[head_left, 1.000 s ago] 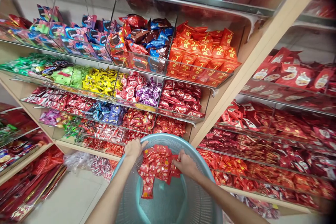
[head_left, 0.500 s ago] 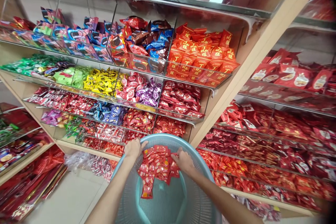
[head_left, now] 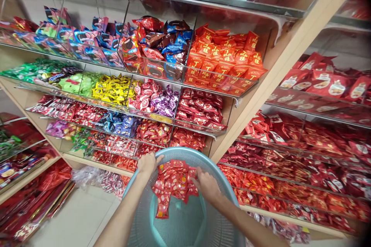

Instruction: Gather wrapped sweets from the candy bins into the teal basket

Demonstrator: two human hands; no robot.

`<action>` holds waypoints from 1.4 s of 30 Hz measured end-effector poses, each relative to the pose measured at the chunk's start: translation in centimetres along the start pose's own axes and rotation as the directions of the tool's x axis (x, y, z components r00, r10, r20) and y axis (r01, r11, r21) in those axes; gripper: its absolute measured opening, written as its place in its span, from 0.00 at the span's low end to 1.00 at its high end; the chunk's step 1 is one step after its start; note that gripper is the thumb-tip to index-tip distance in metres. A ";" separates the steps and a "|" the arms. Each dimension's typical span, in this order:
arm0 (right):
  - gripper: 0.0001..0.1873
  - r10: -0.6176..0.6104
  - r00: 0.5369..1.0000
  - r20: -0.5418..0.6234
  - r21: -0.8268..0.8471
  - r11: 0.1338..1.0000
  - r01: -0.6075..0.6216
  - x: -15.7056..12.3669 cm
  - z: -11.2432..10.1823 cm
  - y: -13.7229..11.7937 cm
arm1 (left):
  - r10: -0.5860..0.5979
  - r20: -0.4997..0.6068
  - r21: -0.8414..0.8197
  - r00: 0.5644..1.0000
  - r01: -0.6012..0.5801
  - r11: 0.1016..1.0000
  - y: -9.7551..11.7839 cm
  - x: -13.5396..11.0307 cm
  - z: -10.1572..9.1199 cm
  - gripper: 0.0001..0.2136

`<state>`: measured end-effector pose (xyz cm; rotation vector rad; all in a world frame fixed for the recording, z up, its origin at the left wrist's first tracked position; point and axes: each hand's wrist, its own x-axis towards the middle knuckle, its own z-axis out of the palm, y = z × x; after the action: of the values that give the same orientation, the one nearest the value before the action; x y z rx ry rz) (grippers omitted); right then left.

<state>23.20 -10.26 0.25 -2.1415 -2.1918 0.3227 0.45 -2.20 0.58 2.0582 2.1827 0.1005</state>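
A blue-green plastic basket (head_left: 223, 216) with perforated walls is in front of me, tilted so that I look down into it. My left hand (head_left: 147, 164) is closed over its upper left rim, thumb stretched along the edge. Small red candy packets (head_left: 174, 181) lie in a pile at the far side inside, one of them hanging lower toward the basket's bottom. My right hand (head_left: 207, 185) is inside the basket at the right edge of this pile. Its fingers are bent and drawn together against the packets; what lies between the fingertips is hidden.
Shelves with clear fronts hold orange-red snack bags (head_left: 223, 61), yellow candies (head_left: 111, 88), purple candies (head_left: 165, 102) and other sweets. A wooden upright (head_left: 252, 96) parts them from shelves of red packets on the right. Tiled floor (head_left: 78, 216) shows at lower left, near plastic bags (head_left: 89, 175).
My right hand has shifted slightly right, its fingers more bent at the pile's right edge. The left hand, the basket and most packets stay where they were.
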 end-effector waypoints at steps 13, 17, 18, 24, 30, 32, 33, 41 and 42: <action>0.11 -0.771 0.624 0.126 -0.245 0.585 0.773 -2.3 7.4 -8.7 | 0.001 -0.025 0.015 1.000 -0.001 1.000 0.0 -0.2 0.1 0.28; 0.08 -0.790 0.599 0.134 -0.275 0.551 0.788 -2.7 7.6 -9.1 | -0.002 -0.019 0.019 1.000 0.002 1.000 0.0 -0.2 0.1 0.27; 0.08 -0.804 0.580 0.130 -0.284 0.530 0.799 -3.1 7.4 -9.2 | -0.004 -0.019 0.019 1.000 0.004 1.000 0.0 -0.2 0.1 0.27; 0.11 -0.793 0.601 0.097 -0.176 0.581 0.795 -5.8 5.1 -8.3 | 0.015 -0.019 0.000 1.000 -0.015 1.000 -0.2 0.0 0.3 0.28; 0.21 -0.465 0.884 0.054 0.053 0.885 0.462 -4.2 1.1 -4.0 | 0.014 -0.030 0.004 0.999 -0.014 1.000 -0.1 -0.1 0.3 0.29; 0.24 -0.288 0.955 0.071 0.080 0.956 0.282 -3.0 0.0 -2.3 | 0.012 -0.020 -0.010 1.000 -0.012 1.000 -0.1 -0.1 0.2 0.29; 0.24 -0.189 0.978 0.085 0.078 0.980 0.182 -2.5 -0.4 -1.6 | 0.011 -0.015 -0.016 1.000 -0.012 1.000 -0.1 -0.1 0.2 0.29; 0.23 0.116 0.993 -0.026 -0.007 0.993 -0.116 1.6 -0.1 0.3 | 0.003 -0.031 0.002 1.000 -0.003 1.000 -0.1 0.0 0.4 0.28; 0.24 0.117 0.993 -0.032 -0.006 0.993 -0.117 1.9 0.0 0.0 | 0.000 -0.031 0.003 1.000 0.000 1.000 -0.1 0.0 0.5 0.28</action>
<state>23.15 -8.35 0.08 -2.2682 -2.0593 0.2849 0.43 -2.26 0.11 2.0714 2.2021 0.1299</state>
